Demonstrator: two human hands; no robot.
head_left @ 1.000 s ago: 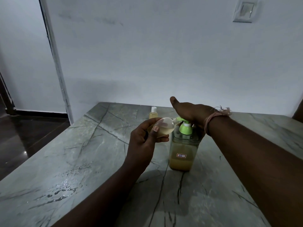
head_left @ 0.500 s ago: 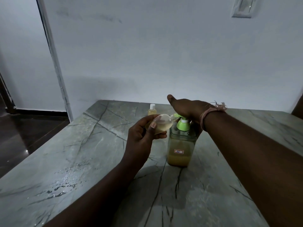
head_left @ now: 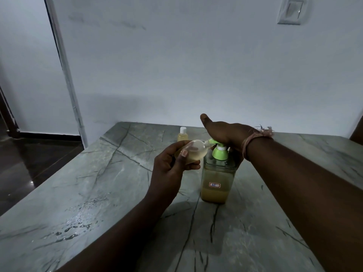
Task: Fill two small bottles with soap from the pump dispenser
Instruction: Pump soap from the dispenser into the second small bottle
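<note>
The clear pump dispenser [head_left: 216, 177] with a green pump head and yellow soap stands on the grey marble table [head_left: 117, 193]. My right hand [head_left: 224, 132] lies flat on top of the pump head, fingers spread. My left hand [head_left: 172, 165] holds a small clear bottle [head_left: 194, 151] tilted on its side, its mouth at the green spout; it is partly filled with yellow soap. A second small bottle [head_left: 183, 135] with a white cap, filled with yellow soap, stands upright behind them.
Water drops [head_left: 78, 222] lie on the table at the left. The table's left edge drops to a dark floor [head_left: 29, 163]. A white wall stands right behind the table, with a switch plate [head_left: 290, 10] high on the right.
The view has shifted slightly. Both hands stay at the dispenser, the left with the small bottle at the spout, the right on the pump head.
</note>
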